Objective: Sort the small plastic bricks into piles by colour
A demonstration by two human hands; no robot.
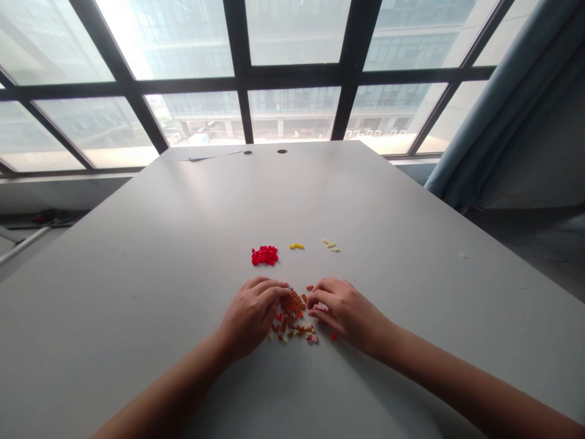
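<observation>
A mixed pile of small toy building bricks [292, 305], mostly brown with some orange, pink and cream ones, lies on the table between my hands. My left hand [251, 311] rests at the pile's left side, fingers curled together with their tips at the brown bricks. Across from it, my right hand [345, 311] is bent over the right side, thumb and fingers drawn in close to some pink bricks [322, 306]. What either set of fingertips holds is too small to make out. One red-orange brick [333, 336] lies under the right wrist.
Beyond the hands sit a heap of red bricks [264, 255], a few yellow bricks [297, 246] and several cream bricks [331, 245]. The white table [292, 195] reaches toward large windows. A blue-grey curtain [493, 110] hangs at the right.
</observation>
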